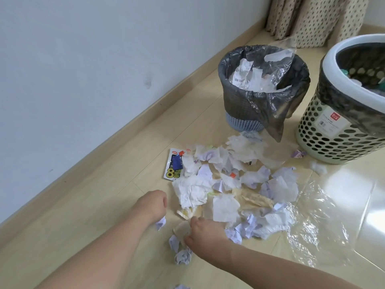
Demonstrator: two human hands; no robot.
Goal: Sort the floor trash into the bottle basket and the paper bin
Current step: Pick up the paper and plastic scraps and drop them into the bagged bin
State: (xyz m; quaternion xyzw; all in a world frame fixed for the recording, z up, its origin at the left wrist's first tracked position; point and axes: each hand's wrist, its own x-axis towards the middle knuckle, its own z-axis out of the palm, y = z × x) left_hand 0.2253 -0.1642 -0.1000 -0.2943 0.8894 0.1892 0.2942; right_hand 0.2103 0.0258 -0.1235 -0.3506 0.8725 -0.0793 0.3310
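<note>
Covering the lower two thirds of the frame, the wood floor (79, 215) meets a pale wall (83, 49) along a skirting that runs from lower left to upper right. Spotted curtains (312, 19) hang at top right.

Bin (250, 113), upper centre-right: blue mesh base, grey liner folded over the rim, one flap hanging down its front. Inside: white paper scraps and clear plastic film.

Basket (325, 142), right edge, partly cut off: cream wall with round holes, white rim, dark liner, white label with a red square on the front. Contents mostly hidden; something green shows inside.

Trash pile (233, 184), mid-frame, on the floor in front of both containers: crumpled white and lilac paper, tissue, some tan paper. A clear plastic sheet (333, 215) lies flat at the pile's right side, glare on it. A printed wrapper (174, 165) with a yellow "8" lies at the pile's left edge. Small lilac wads (183, 256) are scattered near the hands, lower centre.

Left hand (153, 205): lower centre-left, fingers curled under, just beside the pile's left edge. A lilac scrap (161, 223) shows below the wrist; whether the hand holds it, cannot tell.

Right hand (205, 231): lower centre, fingers curled round a tan paper piece (182, 228) at the pile's near edge, gripping it at floor level.
</note>
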